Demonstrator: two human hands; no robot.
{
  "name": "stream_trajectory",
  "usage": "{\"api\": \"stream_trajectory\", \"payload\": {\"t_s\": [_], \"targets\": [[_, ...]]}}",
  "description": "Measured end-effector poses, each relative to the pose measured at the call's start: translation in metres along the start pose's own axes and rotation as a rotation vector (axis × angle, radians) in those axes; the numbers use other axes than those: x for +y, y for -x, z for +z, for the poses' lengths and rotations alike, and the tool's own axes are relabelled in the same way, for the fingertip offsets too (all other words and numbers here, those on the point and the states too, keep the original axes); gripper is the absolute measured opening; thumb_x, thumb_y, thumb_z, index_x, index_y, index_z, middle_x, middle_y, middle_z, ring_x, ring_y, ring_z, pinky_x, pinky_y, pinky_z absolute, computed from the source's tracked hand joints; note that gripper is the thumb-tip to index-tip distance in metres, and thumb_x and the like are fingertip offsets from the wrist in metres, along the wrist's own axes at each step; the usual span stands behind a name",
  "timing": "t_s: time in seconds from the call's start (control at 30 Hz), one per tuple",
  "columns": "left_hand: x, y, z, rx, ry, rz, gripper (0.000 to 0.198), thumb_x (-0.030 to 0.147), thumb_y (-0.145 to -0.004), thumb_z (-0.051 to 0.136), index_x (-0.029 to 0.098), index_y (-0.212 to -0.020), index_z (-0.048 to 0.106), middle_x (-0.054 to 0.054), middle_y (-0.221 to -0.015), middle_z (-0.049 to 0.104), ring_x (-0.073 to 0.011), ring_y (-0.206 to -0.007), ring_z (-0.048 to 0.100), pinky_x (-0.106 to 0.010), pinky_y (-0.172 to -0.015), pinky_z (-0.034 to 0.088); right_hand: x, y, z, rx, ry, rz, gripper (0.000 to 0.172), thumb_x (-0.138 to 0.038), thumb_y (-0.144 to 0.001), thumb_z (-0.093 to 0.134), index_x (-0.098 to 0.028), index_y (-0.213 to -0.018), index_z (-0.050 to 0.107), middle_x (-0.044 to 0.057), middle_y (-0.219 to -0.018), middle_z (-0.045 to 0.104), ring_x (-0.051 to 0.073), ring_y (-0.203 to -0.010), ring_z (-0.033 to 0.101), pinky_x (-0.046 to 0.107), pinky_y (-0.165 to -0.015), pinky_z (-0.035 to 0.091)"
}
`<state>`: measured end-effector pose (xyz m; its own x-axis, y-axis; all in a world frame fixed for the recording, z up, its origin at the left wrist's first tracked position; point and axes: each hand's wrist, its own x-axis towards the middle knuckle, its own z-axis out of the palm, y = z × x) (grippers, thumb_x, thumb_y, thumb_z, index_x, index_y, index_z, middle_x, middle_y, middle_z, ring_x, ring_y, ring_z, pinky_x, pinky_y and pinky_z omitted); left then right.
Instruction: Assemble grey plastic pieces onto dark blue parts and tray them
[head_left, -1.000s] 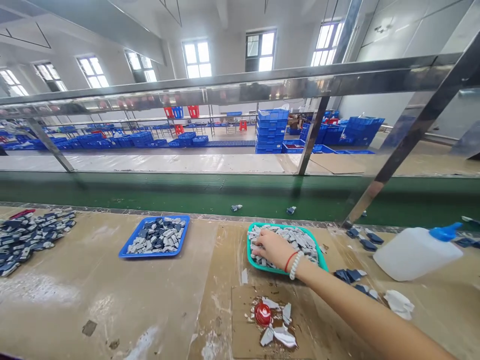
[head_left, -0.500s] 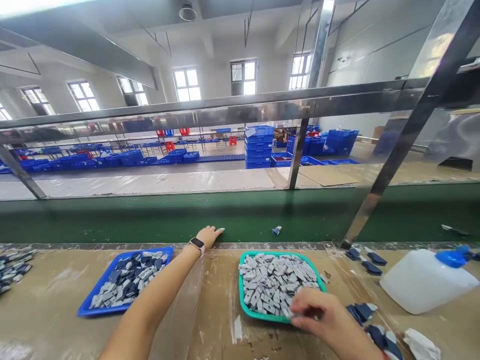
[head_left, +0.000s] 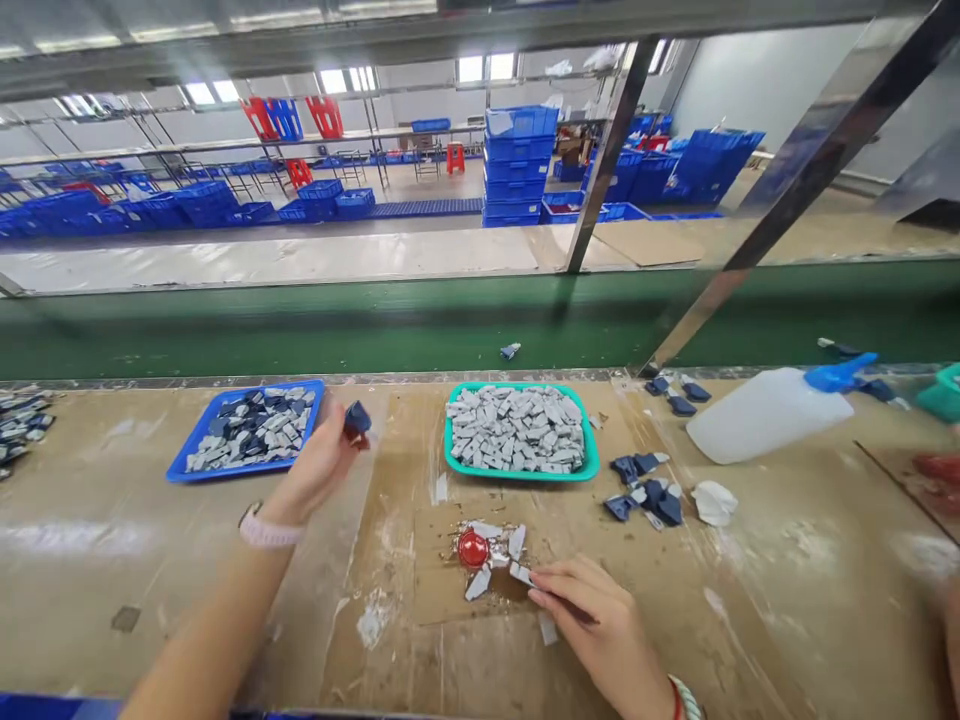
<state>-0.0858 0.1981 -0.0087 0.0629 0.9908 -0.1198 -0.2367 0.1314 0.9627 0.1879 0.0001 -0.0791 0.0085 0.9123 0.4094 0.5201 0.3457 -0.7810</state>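
Note:
My left hand [head_left: 319, 468] is raised over the bench between the two trays, its fingers pinched on a small dark blue part [head_left: 357, 417]. My right hand [head_left: 592, 625] lies low near the front edge, fingers closed on a small grey piece [head_left: 523, 574] beside a red round cap [head_left: 473, 549] ringed by grey scraps on a cardboard patch. A teal tray [head_left: 592, 466] full of grey pieces stands behind the cap. A blue tray [head_left: 184, 468] of mixed grey and dark blue parts stands to the left.
A white jug with a blue cap [head_left: 765, 412] lies on its side at the right. Loose dark blue parts [head_left: 646, 490] and a white scrap [head_left: 712, 502] lie beside the teal tray. A green conveyor belt [head_left: 300, 325] carrying one small part [head_left: 510, 350] runs behind the bench. More parts [head_left: 19, 420] are piled far left.
My left hand came back from the conveyor edge with a dark blue part. My right hand left the teal tray and came down beside the red cap. The view tilted downward.

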Motion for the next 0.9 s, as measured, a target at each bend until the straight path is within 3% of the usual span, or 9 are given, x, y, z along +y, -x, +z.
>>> {"api": "stream_trajectory", "payload": {"t_s": [0.13, 0.23, 0.3, 0.43, 0.5, 0.57, 0.63, 0.77, 0.9], "targets": [[-0.027, 0.090, -0.021, 0.040, 0.245, -0.159, 0.050, 0.061, -0.064, 0.072, 0.016, -0.082, 0.061, -0.004, -0.081, 0.059, -0.0157, -0.074, 0.057, -0.025, -0.069, 0.051, -0.001, 0.010, 0.012, -0.029, 0.140, -0.106, 0.019, -0.016, -0.090, 0.051, -0.019, -0.087, 0.070, 0.006, -0.081, 0.069, 0.018, -0.073, 0.062, 0.031, -0.064, 0.054], [-0.044, 0.147, -0.023, 0.101, 0.406, -0.223, 0.039, 0.053, -0.070, 0.072, 0.018, -0.083, 0.061, -0.001, -0.071, 0.053, -0.0133, -0.064, 0.051, -0.025, -0.064, 0.049, -0.001, 0.013, 0.013, -0.077, 0.247, -0.107, 0.030, -0.017, -0.094, 0.042, -0.017, -0.084, 0.071, 0.008, -0.080, 0.068, 0.020, -0.073, 0.059, 0.033, -0.062, 0.052], [-0.050, 0.173, -0.018, 0.120, 0.439, -0.222, 0.034, 0.051, -0.076, 0.068, 0.019, -0.086, 0.062, 0.001, -0.066, 0.049, -0.0120, -0.060, 0.047, -0.024, -0.061, 0.047, -0.001, 0.012, 0.010, -0.083, 0.170, -0.039, 0.029, -0.022, -0.094, 0.045, -0.017, -0.088, 0.072, 0.009, -0.082, 0.069, 0.021, -0.075, 0.060, 0.035, -0.066, 0.052], [-0.057, 0.194, 0.008, 0.086, 0.356, -0.257, 0.041, 0.052, -0.077, 0.067, 0.017, -0.097, 0.063, 0.000, -0.067, 0.050, -0.0106, -0.061, 0.047, -0.021, -0.061, 0.042, -0.004, 0.006, 0.000, -0.058, -0.284, 0.356, 0.025, -0.039, -0.082, 0.064, -0.017, -0.089, 0.074, 0.008, -0.081, 0.070, 0.018, -0.070, 0.062, 0.030, -0.062, 0.052], [-0.060, 0.193, 0.025, -0.028, 0.242, -0.271, 0.041, 0.053, -0.078, 0.064, 0.015, -0.093, 0.062, 0.000, -0.069, 0.051, -0.0098, -0.059, 0.047, -0.020, -0.057, 0.039, -0.008, 0.000, -0.005, -0.077, -0.528, 0.557, 0.033, -0.045, -0.074, 0.071, -0.016, -0.087, 0.075, 0.005, -0.070, 0.069, 0.013, -0.055, 0.057, 0.025, -0.050, 0.048], [-0.063, 0.187, 0.045, -0.184, 0.115, -0.239, 0.038, 0.054, -0.081, 0.060, 0.015, -0.084, 0.057, 0.000, -0.071, 0.052, -0.0084, -0.055, 0.044, -0.020, -0.053, 0.034, -0.015, -0.006, -0.009, -0.072, -0.693, 0.647, 0.037, -0.048, -0.069, 0.074, -0.016, -0.087, 0.075, 0.003, -0.060, 0.065, 0.009, -0.044, 0.049, 0.021, -0.041, 0.041], [-0.063, 0.180, 0.063, -0.291, -0.018, -0.157, 0.037, 0.054, -0.085, 0.054, 0.017, -0.081, 0.052, 0.001, -0.069, 0.050, -0.0083, -0.055, 0.040, -0.020, -0.052, 0.031, -0.027, -0.011, -0.014, -0.030, -0.711, 0.584, 0.032, -0.044, -0.070, 0.074, -0.017, -0.085, 0.075, 0.003, -0.063, 0.066, 0.009, -0.047, 0.051, 0.021, -0.042, 0.043], [-0.054, 0.175, 0.090, -0.360, -0.238, 0.015, 0.032, 0.051, -0.089, 0.050, 0.020, -0.097, 0.051, -0.001, -0.083, 0.051, -0.0125, -0.073, 0.043, -0.022, -0.067, 0.035, -0.057, -0.015, -0.025, 0.068, -0.437, 0.193, 0.011, -0.027, -0.077, 0.071, -0.021, -0.085, 0.075, 0.006, -0.080, 0.071, 0.016, -0.072, 0.065, 0.026, -0.063, 0.055], [-0.042, 0.178, 0.102, -0.427, -0.322, 0.066, 0.036, 0.049, -0.084, 0.058, 0.023, -0.107, 0.050, -0.001, -0.090, 0.053, -0.0146, -0.076, 0.048, -0.023, -0.069, 0.038, -0.076, -0.015, -0.029, 0.112, -0.215, -0.114, 0.020, -0.013, -0.083, 0.062, -0.024, -0.096, 0.073, 0.006, -0.086, 0.071, 0.016, -0.076, 0.067, 0.024, -0.063, 0.057]]}}
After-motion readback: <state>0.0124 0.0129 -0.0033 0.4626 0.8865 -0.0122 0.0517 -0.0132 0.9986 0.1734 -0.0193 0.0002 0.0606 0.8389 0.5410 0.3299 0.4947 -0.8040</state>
